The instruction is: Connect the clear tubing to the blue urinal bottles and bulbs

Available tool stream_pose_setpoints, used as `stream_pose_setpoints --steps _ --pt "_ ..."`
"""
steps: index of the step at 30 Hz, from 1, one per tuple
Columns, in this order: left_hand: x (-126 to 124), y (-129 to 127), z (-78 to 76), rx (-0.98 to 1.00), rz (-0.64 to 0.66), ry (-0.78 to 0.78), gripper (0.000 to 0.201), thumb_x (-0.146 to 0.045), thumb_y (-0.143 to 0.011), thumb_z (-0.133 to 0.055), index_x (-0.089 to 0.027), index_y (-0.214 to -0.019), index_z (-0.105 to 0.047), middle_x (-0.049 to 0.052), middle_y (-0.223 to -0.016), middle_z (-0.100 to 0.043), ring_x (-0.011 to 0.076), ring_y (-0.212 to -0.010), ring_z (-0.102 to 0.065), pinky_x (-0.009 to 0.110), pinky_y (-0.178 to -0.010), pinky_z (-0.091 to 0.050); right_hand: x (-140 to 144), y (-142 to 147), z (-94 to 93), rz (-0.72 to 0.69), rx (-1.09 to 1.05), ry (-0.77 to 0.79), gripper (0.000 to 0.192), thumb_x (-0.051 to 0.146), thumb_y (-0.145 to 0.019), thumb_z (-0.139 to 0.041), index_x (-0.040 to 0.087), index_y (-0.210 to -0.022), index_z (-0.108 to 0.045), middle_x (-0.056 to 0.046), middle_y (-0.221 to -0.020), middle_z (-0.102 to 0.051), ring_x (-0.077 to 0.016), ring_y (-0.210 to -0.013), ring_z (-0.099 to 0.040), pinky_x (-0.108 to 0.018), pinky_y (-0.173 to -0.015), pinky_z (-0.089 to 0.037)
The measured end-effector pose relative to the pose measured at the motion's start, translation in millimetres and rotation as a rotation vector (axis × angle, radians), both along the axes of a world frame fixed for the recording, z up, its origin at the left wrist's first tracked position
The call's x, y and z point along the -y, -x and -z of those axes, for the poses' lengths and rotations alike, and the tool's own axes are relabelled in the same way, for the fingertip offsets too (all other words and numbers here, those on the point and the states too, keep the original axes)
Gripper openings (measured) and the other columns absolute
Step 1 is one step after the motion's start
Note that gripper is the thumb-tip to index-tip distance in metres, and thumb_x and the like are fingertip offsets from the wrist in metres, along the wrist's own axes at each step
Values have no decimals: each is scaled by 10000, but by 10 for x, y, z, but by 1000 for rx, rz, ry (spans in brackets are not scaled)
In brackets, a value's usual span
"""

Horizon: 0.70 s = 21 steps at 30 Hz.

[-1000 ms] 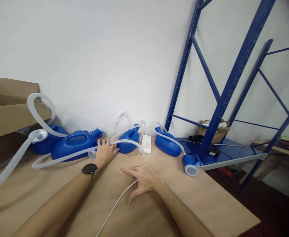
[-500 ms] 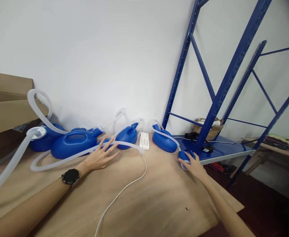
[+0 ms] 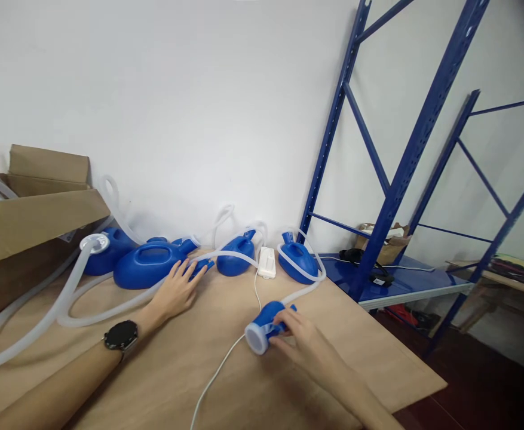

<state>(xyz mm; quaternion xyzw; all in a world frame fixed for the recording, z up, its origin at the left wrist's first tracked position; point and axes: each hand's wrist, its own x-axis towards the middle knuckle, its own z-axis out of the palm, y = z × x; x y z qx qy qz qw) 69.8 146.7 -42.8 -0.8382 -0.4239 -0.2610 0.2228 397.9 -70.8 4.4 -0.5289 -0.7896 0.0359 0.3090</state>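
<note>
My right hand [image 3: 304,340] grips a blue funnel piece with a white rim [image 3: 264,326], held just above the wooden table [image 3: 369,352]. A clear tube [image 3: 304,282] runs from it back to a blue bottle [image 3: 296,261] by the wall. My left hand [image 3: 176,289], a black watch [image 3: 120,335] on its wrist, lies flat with fingers spread on the table. Its fingertips touch a small blue cap [image 3: 203,266] and a clear hose [image 3: 109,307] beside a large blue bottle with a handle [image 3: 149,264].
Two more blue bottles [image 3: 237,258] [image 3: 107,251] sit along the wall. A white power strip [image 3: 266,263] lies between bottles, its cable [image 3: 217,373] crossing the table. An open cardboard box [image 3: 28,221] stands at left, a blue metal rack [image 3: 396,185] at right.
My right hand reached to the table's right edge, took the blue funnel piece and pulled it back to the middle. The left hand stayed by the big bottle.
</note>
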Motion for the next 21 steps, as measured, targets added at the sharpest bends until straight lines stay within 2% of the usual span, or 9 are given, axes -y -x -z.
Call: stream_pose_setpoints --steps 2,5,7,9,11,14,18,21 --pt "31 47 48 -7 49 12 591 -376 -868 -340 -436 -1456 -353 -14 -1590 -353 105 -1540 -380 388 -1474 -199 6 305 -62 -94 178 -95 143 182 -910 -654 235 -1030 -598 -14 -961 -681 -171 -737 -646 -290 -626 -498" --pt "67 156 105 -12 116 53 555 -355 -875 -337 -445 -1417 -412 -78 -1590 -359 79 -1559 -352 351 -1456 -287 -117 719 -124 -186 415 -348 130 322 -941 -681 228 -1000 -613 -5 -874 -693 -185 -691 -600 -327 -544 -384" --pt "107 237 124 2 144 85 539 -348 -877 -338 -426 -1398 -451 -96 -1581 -375 62 -1568 -341 322 -1436 -351 -299 948 -149 -215 436 -519 198 397 -988 -612 204 -1023 -633 -33 -848 -695 -206 -742 -588 -346 -585 -393" --pt "183 318 127 30 158 112 522 -349 -879 -331 -376 -1367 -515 -88 -1564 -406 35 -1567 -350 268 -1420 -399 -533 1121 -162 -213 365 -590 258 417 -1025 -536 188 -1072 -647 -65 -913 -703 -225 -821 -588 -363 -673 -441" --pt "299 395 114 66 159 134 527 -349 -882 -316 -323 -1356 -546 -67 -1538 -449 -7 -1531 -399 181 -1378 -449 -777 1235 -155 -209 255 -546 291 413 -1041 -497 175 -1110 -649 -82 -993 -696 -226 -900 -597 -366 -762 -482" --pt "520 500 71 128 126 154 552 -359 -887 -306 -275 -1390 -518 -43 -1501 -500 -55 -1442 -487 79 -1262 -521 -1075 1345 -98 -201 143 -434 323 431 -1037 -496 166 -1103 -667 -89 -1024 -684 -214 -951 -621 -344 -810 -509" --pt "788 564 -17 243 88 190 602 -459 -859 -408 -256 -1422 -469 -26 -1495 -508 -43 -1409 -509 104 -1226 -540 -1273 1523 -25 -265 100 -227 328 478 -987 -586 186 -1101 -683 -71 -1041 -705 -207 -953 -667 -327 -824 -505" --pt "895 540 -76 390 132 235 575 -498 -823 -491 -222 -1319 -582 8 -1418 -579 -34 -1334 -540 105 -1188 -531 -1340 1694 -61 -421 -76 -13 326 477 -919 -695 199 -1084 -659 -39 -1071 -715 -187 -967 -677 -293 -849 -488"
